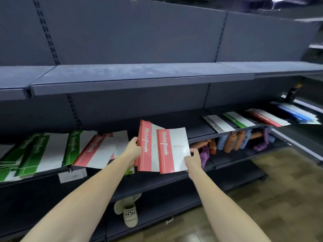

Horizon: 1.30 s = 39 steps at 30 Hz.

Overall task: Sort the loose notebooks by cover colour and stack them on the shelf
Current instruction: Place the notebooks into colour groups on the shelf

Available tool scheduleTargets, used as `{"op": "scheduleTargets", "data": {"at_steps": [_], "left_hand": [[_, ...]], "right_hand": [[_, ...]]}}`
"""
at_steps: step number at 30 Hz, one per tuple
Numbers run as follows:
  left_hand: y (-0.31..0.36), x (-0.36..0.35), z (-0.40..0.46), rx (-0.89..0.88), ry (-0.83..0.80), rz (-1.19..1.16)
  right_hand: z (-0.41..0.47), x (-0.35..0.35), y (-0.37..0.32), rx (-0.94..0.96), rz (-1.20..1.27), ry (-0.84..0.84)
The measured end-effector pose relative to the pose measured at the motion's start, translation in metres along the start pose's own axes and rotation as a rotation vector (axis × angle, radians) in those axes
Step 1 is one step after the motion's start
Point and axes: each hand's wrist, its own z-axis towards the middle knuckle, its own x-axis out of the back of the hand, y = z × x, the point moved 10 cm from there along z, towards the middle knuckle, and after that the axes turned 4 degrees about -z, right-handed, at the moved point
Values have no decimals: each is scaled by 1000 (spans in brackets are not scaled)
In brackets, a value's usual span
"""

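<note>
Hands (164, 152) gripping red notebooks (162, 151), shelf (201, 131) behind

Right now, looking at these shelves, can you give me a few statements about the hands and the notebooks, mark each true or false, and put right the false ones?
1. The left hand grips a red notebook. True.
2. The right hand holds a green notebook. False: it pinches a second red notebook by its white edge.
3. Green notebooks lie on the shelf to the left of the hands. True.
4. The top shelf is stacked with notebooks. False: no notebooks show on it.
5. A blue pile lies at the far right. True.
</note>
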Motion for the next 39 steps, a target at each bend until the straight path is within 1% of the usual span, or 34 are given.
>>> {"op": "scheduleTargets", "data": {"at_steps": [7, 14, 19, 22, 27, 34, 37, 39], "left_hand": [[23, -108, -3, -25, 3, 59], [44, -211, 11, -109, 48, 59], [64, -276, 18, -141, 46, -6], [69, -307, 20, -144, 28, -43], [85, -352, 38, -132, -81, -57], [107, -412, 101, -119, -162, -84], [112, -450, 131, -106, -213, -96], [117, -477, 149, -124, -218, -93]], "right_hand": [[36, 120, 10, -7, 130, 128], [73, 212, 27, -53, 226, 169], [98, 271, 27, -76, 258, 185], [114, 293, 28, -91, 245, 197], [144, 312, 16, -73, 262, 236], [196, 344, -3, -57, 264, 331], [216, 368, -17, -35, 212, 379], [230, 389, -27, -20, 161, 431]]}}
